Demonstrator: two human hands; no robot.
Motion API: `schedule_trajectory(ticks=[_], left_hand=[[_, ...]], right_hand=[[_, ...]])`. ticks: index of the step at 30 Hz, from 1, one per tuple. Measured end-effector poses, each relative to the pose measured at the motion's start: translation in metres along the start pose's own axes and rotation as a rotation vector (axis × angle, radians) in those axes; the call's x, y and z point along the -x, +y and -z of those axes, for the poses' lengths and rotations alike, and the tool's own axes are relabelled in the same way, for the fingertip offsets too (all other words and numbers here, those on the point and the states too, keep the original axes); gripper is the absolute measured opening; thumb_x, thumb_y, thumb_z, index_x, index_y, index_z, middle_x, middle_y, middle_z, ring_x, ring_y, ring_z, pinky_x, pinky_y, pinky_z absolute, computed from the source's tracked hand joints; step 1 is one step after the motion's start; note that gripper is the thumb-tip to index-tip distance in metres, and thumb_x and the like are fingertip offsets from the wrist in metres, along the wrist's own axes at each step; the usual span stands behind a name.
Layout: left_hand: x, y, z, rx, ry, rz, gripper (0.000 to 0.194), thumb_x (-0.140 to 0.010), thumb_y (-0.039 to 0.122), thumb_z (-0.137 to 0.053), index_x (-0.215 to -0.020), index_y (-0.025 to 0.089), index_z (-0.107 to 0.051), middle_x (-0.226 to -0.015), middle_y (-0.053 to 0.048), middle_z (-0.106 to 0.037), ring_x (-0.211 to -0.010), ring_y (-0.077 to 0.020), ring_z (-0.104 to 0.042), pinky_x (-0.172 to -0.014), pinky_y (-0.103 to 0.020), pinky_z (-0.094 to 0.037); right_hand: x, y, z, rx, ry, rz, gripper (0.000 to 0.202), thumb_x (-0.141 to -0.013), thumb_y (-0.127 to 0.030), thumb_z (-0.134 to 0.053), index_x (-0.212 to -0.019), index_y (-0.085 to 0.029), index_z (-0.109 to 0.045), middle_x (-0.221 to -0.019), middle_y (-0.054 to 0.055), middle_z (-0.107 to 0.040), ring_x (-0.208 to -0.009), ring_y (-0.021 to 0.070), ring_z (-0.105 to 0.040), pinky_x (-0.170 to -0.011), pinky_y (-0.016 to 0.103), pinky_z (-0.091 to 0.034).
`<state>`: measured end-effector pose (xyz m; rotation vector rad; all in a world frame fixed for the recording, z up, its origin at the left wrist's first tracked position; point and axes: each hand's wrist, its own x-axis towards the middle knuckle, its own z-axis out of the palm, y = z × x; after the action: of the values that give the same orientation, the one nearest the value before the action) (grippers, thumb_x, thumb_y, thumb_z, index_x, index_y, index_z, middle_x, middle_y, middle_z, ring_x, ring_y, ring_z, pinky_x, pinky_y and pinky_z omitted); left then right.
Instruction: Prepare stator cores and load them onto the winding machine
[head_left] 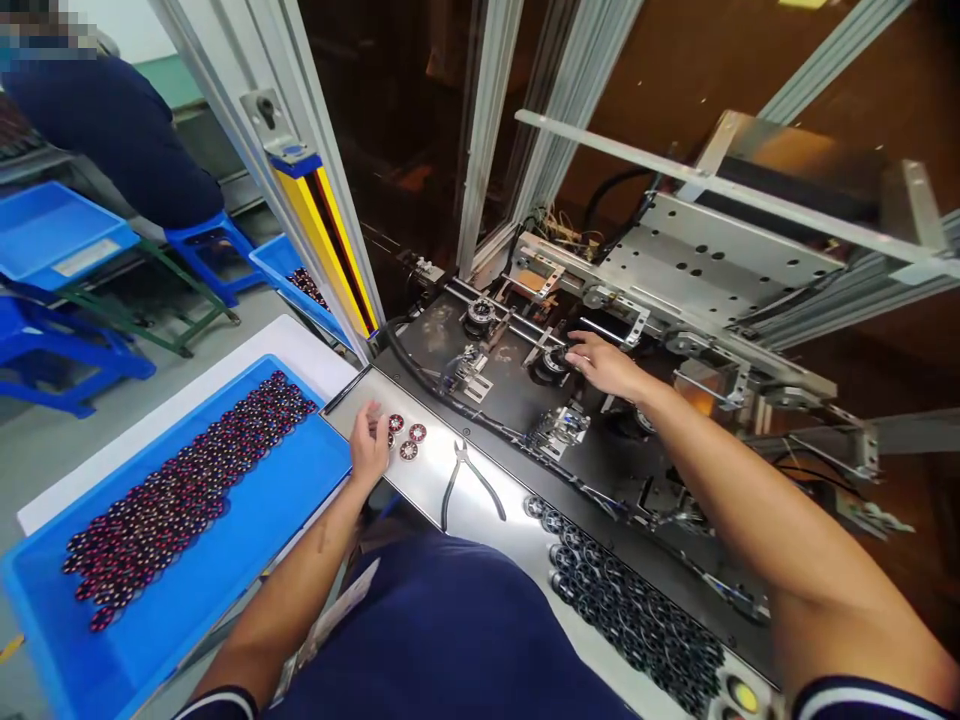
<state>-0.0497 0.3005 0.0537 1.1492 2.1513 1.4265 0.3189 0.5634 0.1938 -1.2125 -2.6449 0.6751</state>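
My left hand (370,442) rests over the metal ledge (427,485), fingers loosely stretched and apart. Beside its fingers lie several small round slotted parts with red rims (409,450), one partly hidden by the hand. Over the machine's dark plate, my right hand (602,366) reaches to a round black fixture (551,363), its fingers apart at the fixture's right edge. I see nothing held in it. A pair of cutting pliers (466,475) with dark handles lies spread on the ledge between my arms. Further right sits a dense group of black round parts (637,610).
A blue tray (277,520) of red-and-black round parts stands at left. A yellow-edged upright sensor bar (326,240) and metal frame posts flank the machine. Another round fixture (481,317) and small metal clamps (561,430) sit on the plate. A seated person (112,120) is at upper left.
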Motion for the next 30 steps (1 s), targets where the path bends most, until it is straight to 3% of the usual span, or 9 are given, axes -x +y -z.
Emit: schedule_trajectory(ticks=[8,18,23,27,30], left_hand=[[0.002,0.001,-0.001,-0.103,-0.059,-0.023,0.044,-0.097,0.047,-0.052,-0.13,0.018,-0.057,-0.127,-0.015,-0.07,-0.104,-0.0257,-0.071,-0.095,-0.042,-0.056],[0.002,0.003,-0.001,-0.158,-0.089,-0.026,0.045,-0.098,0.046,-0.051,-0.132,0.016,-0.056,-0.128,-0.016,-0.07,-0.105,-0.0268,-0.069,-0.097,-0.044,-0.055],[0.002,0.002,-0.001,-0.158,-0.095,-0.03,0.046,-0.098,0.047,-0.051,-0.132,0.016,-0.056,-0.127,-0.016,-0.07,-0.105,-0.0265,-0.069,-0.097,-0.044,-0.055],[0.001,-0.001,-0.002,-0.151,-0.095,-0.034,0.047,-0.097,0.047,-0.052,-0.133,0.017,-0.056,-0.128,-0.015,-0.069,-0.106,-0.0264,-0.069,-0.097,-0.044,-0.054],[0.002,-0.002,-0.002,-0.143,-0.087,-0.037,0.046,-0.097,0.047,-0.052,-0.132,0.016,-0.057,-0.127,-0.015,-0.07,-0.106,-0.0264,-0.069,-0.097,-0.044,-0.054]], right_hand=[[-0.019,0.037,-0.018,0.066,-0.116,-0.007,0.027,-0.102,-0.038,-0.06,-0.12,-0.019,-0.067,-0.139,0.011,-0.06,-0.124,0.0253,-0.06,-0.108,0.05,-0.05],[-0.035,0.051,-0.023,0.148,-0.235,0.034,0.021,-0.101,-0.036,-0.062,-0.107,-0.018,-0.07,-0.124,0.009,-0.068,-0.116,0.0221,-0.064,-0.103,0.046,-0.053],[-0.03,0.044,-0.026,0.21,-0.157,0.045,0.022,-0.101,-0.037,-0.062,-0.107,-0.017,-0.07,-0.121,0.008,-0.069,-0.112,0.0215,-0.066,-0.1,0.044,-0.055],[-0.005,0.029,-0.021,0.29,-0.014,0.071,0.03,-0.1,-0.026,-0.052,-0.119,-0.012,-0.071,-0.14,0.018,-0.061,-0.131,0.0314,-0.058,-0.113,0.052,-0.046],[0.018,0.021,-0.021,0.336,0.011,0.112,0.047,-0.09,-0.014,-0.049,-0.134,-0.01,-0.065,-0.15,0.019,-0.055,-0.143,0.0371,-0.046,-0.115,0.056,-0.044]])
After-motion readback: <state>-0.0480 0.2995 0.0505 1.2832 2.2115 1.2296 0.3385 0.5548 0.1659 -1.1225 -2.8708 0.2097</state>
